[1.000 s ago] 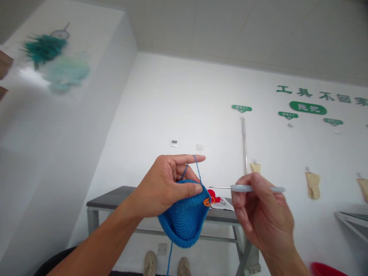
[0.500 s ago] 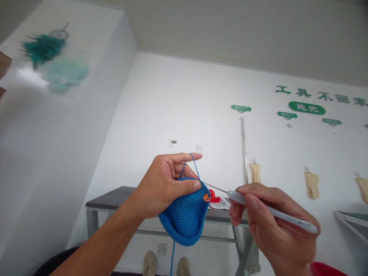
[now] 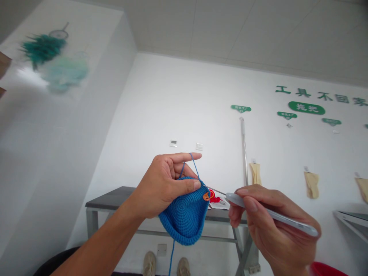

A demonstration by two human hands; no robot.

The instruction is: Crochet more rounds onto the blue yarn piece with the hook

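Note:
My left hand (image 3: 169,184) pinches the upper edge of a round blue crochet piece (image 3: 184,214) between thumb and fingers. Blue yarn (image 3: 194,165) loops over its outstretched index finger and runs down to the edge. An orange stitch marker (image 3: 206,196) is clipped on the right rim. My right hand (image 3: 273,222) is closed round the pale grey handle of a crochet hook (image 3: 287,220). The hook's thin metal shaft meets the piece's top right edge beside my left thumb; its tip is hidden there. A yarn strand (image 3: 171,257) hangs from below the piece.
Behind my hands stands a dark-topped table (image 3: 120,195) with red yarn (image 3: 214,197) and white paper (image 3: 222,203) on it. A metal pole (image 3: 244,149) and beige cloths (image 3: 312,184) hang on the wall. Something red (image 3: 327,269) shows at lower right.
The hook and my right hand have shifted very slightly down and left at the edge. My left hand and the blue piece stay nearly still.

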